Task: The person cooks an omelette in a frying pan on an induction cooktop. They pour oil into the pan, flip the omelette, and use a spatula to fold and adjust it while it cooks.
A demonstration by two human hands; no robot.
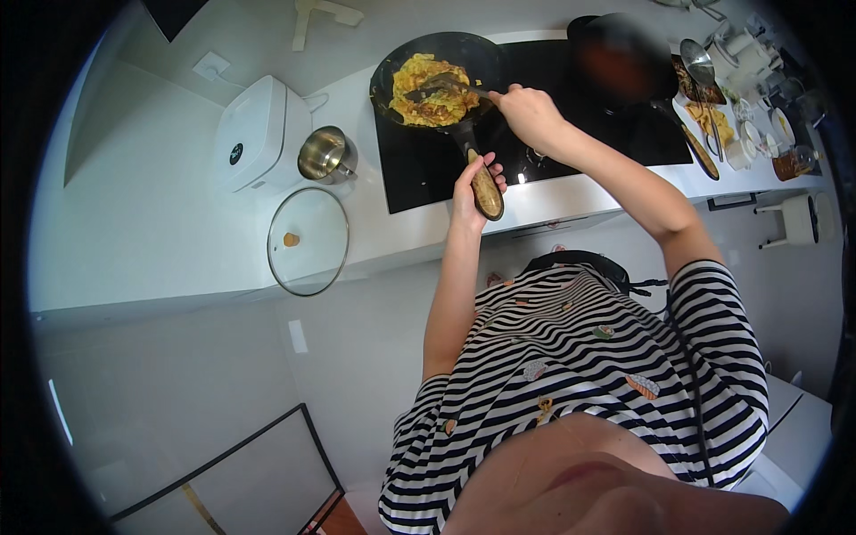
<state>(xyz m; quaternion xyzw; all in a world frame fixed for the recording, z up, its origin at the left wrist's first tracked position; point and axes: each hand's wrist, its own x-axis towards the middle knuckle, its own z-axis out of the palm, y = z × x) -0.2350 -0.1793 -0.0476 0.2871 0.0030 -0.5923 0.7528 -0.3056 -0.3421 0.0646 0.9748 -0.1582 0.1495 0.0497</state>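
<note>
A dark frying pan (491, 57) sits on the left part of a black glass cooktop (428, 180). Scrambled egg (428, 70), yellow with browned patches, lies in it. My left hand (471, 190) grips the pan's wood-patterned handle (488, 194) near the front edge of the counter. From the right, my right hand (531, 117) reaches over the cooktop and holds a dark spatula (445, 83). The spatula's blade rests in the egg, partly covered by it.
On the right of the cooktop stands a second pan (659, 60) with blurred reddish contents. Beyond it are a slotted skimmer (697, 61), dishes and cups. To the left are a small metal pot (324, 155), a glass lid (314, 254) overhanging the counter edge, and a white appliance (257, 134).
</note>
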